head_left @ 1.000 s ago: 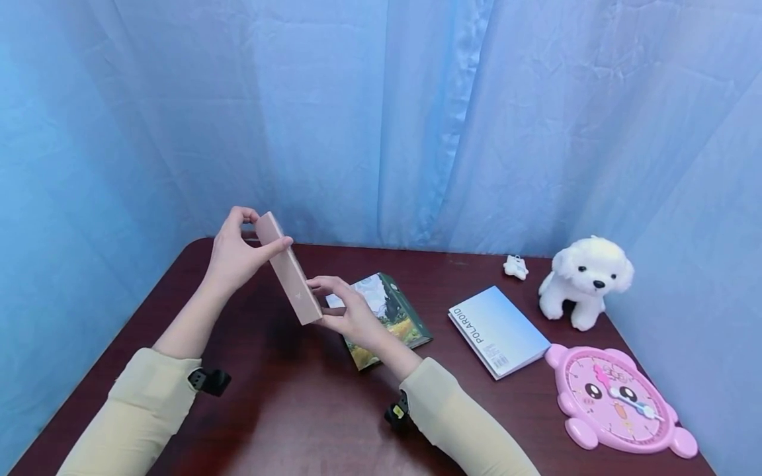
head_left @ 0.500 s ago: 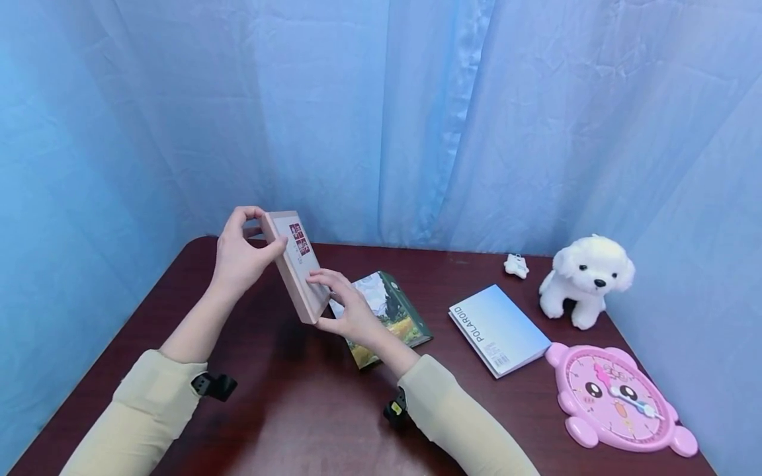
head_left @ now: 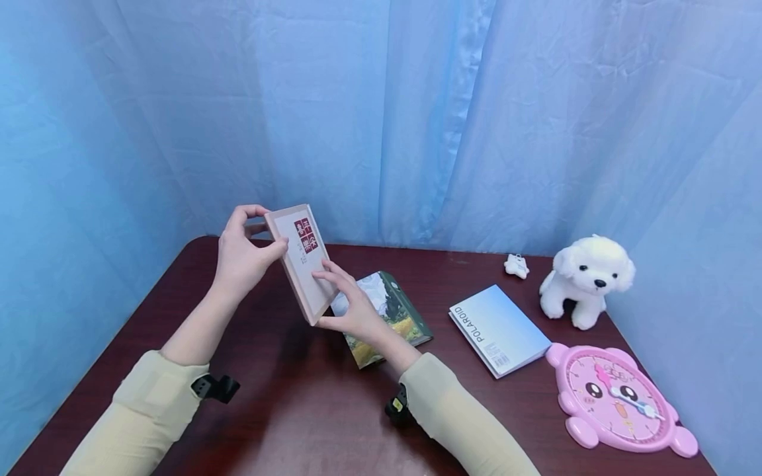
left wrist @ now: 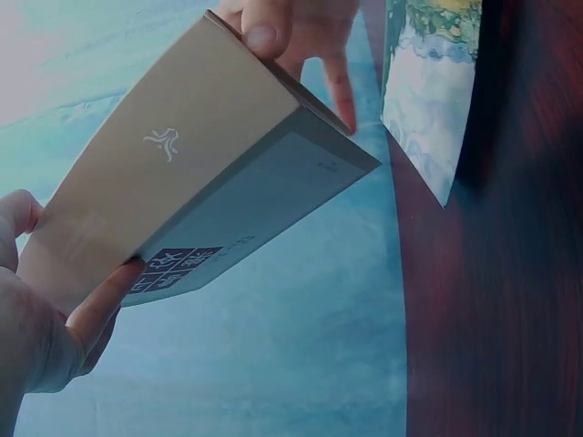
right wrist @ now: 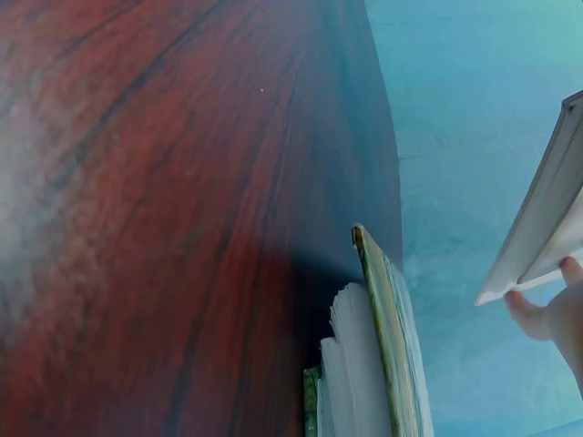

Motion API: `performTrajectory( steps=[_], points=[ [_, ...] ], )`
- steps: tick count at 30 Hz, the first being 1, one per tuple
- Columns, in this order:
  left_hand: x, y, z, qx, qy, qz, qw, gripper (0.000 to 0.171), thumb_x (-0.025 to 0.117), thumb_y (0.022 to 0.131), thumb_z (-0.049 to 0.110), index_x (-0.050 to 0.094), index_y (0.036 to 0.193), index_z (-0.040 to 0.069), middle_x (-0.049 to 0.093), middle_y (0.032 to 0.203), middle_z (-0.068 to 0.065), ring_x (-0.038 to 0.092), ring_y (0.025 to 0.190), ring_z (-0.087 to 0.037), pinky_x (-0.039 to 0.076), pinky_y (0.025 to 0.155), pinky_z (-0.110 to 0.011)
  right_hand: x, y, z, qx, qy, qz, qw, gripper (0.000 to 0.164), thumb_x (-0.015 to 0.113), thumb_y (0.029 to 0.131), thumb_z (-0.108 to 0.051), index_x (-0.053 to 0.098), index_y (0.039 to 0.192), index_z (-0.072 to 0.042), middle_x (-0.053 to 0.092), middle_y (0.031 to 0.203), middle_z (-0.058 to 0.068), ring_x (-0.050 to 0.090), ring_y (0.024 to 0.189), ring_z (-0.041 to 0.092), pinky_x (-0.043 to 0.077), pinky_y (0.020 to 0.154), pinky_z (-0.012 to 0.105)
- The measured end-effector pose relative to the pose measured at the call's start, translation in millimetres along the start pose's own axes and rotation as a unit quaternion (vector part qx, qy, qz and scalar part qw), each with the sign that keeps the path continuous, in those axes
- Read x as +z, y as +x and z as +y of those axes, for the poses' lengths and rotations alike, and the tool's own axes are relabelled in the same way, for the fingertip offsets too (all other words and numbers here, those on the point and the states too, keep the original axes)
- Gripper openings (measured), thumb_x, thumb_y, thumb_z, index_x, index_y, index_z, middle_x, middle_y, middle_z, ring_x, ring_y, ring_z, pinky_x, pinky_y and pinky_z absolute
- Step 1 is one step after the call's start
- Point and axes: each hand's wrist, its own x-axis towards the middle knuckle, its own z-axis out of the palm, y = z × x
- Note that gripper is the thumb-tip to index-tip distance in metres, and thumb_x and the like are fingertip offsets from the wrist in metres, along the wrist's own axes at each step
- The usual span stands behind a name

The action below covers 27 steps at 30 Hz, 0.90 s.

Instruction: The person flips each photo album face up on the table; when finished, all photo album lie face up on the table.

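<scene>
A flat beige box with a white face and dark red squares of lettering is held tilted above the table in the head view. My left hand grips its upper left end, thumb on the white face. At the lower right end, my right hand pinches the box, thumb at the bottom corner and fingers on the face. The left wrist view shows the box's beige side with a pale emblem. Behind the right hand lies a book with a painted landscape cover, partly hidden.
Right of the book lies a white-blue POLAROID album. Its corner meets a pink toy clock. A white plush dog and a small white bear-shaped charm are at the back right. A blue curtain hangs behind the table.
The box has turned from its narrow beige side to show its white lettered face. Both hands have kept hold and shifted only slightly; the other things have stayed put.
</scene>
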Motion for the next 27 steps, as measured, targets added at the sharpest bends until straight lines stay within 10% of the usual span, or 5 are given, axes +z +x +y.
performTrajectory(
  steps=[14, 20, 27],
  points=[
    [-5.5, -5.4, 25.2, -0.011, -0.045, -0.022, 0.9987, 0.043, 0.065, 0.082, 0.003, 0.045, 0.12, -0.004, 0.049, 0.124, -0.018, 0.056, 0.11, -0.033, 0.047, 0.065, -0.01, -12.1, -1.2, -15.1, 0.031, 0.08, -0.052, 0.995, 0.073, 0.073, 0.08, -0.003, 0.037, 0.144, -0.005, 0.01, 0.158, 0.012, 0.019, 0.142, 0.03, 0.032, 0.104, 0.057],
    [-6.8, -7.4, 29.3, 0.006, -0.075, -0.019, 0.997, 0.04, 0.064, 0.082, -0.002, 0.047, 0.118, -0.005, 0.05, 0.121, -0.016, 0.058, 0.1, -0.019, 0.049, 0.063, -0.013, -7.2, 2.2, 5.6, 0.027, 0.101, 0.012, 0.994, 0.055, 0.066, 0.087, -0.004, 0.046, 0.138, -0.004, 0.016, 0.156, 0.013, 0.022, 0.141, 0.032, 0.036, 0.103, 0.054],
    [-6.5, -5.5, 23.1, 0.027, -0.133, -0.001, 0.9907, 0.035, 0.063, 0.081, -0.008, 0.046, 0.111, -0.01, 0.054, 0.116, -0.013, 0.059, 0.092, -0.01, 0.053, 0.064, -0.016, -1.5, 4.8, 26.5, 0.059, 0.027, 0.067, 0.996, 0.068, 0.076, 0.081, -0.021, 0.043, 0.141, -0.029, 0.022, 0.155, -0.007, 0.029, 0.137, 0.018, 0.045, 0.094, 0.043]
  ],
)
